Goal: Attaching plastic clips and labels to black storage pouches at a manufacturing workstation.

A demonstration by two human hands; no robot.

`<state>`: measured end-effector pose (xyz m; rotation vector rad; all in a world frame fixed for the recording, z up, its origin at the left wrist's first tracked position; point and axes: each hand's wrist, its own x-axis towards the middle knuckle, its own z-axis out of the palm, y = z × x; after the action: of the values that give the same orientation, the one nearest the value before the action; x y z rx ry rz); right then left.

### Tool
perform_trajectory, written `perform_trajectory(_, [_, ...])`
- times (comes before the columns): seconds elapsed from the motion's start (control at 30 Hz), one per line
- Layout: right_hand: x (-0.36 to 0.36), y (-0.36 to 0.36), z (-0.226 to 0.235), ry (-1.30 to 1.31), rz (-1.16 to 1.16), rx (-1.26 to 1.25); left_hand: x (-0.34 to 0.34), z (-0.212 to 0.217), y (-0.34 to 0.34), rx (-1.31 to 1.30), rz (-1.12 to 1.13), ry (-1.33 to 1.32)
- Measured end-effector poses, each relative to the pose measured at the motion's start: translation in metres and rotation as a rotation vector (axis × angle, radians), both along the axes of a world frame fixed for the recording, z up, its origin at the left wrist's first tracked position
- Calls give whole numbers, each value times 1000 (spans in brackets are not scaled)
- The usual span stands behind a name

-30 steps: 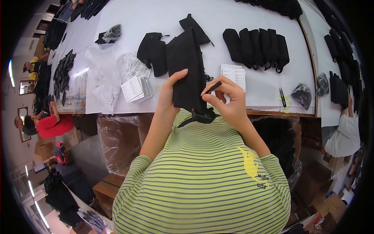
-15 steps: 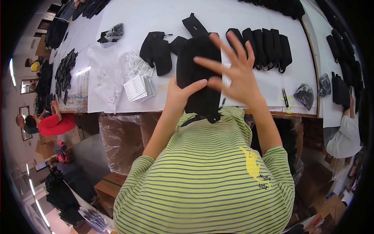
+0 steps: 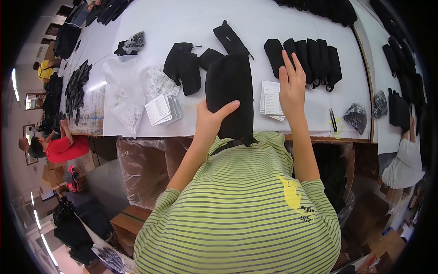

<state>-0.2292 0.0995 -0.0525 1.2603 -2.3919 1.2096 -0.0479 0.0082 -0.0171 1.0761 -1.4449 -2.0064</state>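
Grips a black pouch in the left hand, thumb pressed across its front, pouch lengthwise over the near edge of the worktop, lower end against the striped shirt. Holds the right hand raised and unclenched, released from the pouch, fingers extended in front of a row of black pouches; cannot tell from this angle whether touching them. Just left of that hand, a stack of white cards. Beyond the held pouch, toward the far edge, more loose black pouches. Farther left, near the near edge, another card stack, then small white packets and a clear plastic bag. Toward the near right corner, dark snips beside a plastic-wrapped black bundle. Outward past the left edge, a person in red; past the right edge, one in a pale top.
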Motion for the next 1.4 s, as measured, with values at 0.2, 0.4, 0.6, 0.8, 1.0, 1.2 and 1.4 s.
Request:
perform_trajectory(0.2, [63,24,41,-244,451,123,-5,3,0,278,33,190])
perform_trajectory(0.4, [47,41,12,-1478,598,-129,15,0,-15,258,-234,283])
perform_trajectory(0.6, [24,65,-1,-1910,876,-114,24,13,-28,-512,-281,208])
perform_trajectory(0.8, [36,51,7,-1294,570,-342,34,-11,-24,-311,-150,52])
perform_trajectory(1.0, [27,46,1,-995,497,-66,28,-20,-21,-348,-105,116])
perform_trajectory(1.2, [4,45,-8,-1302,504,-198,27,-29,-25,-278,-65,103])
perform_trajectory(1.4, [-1,48,18,-1053,547,82,22,-31,-38,-229,-30,57])
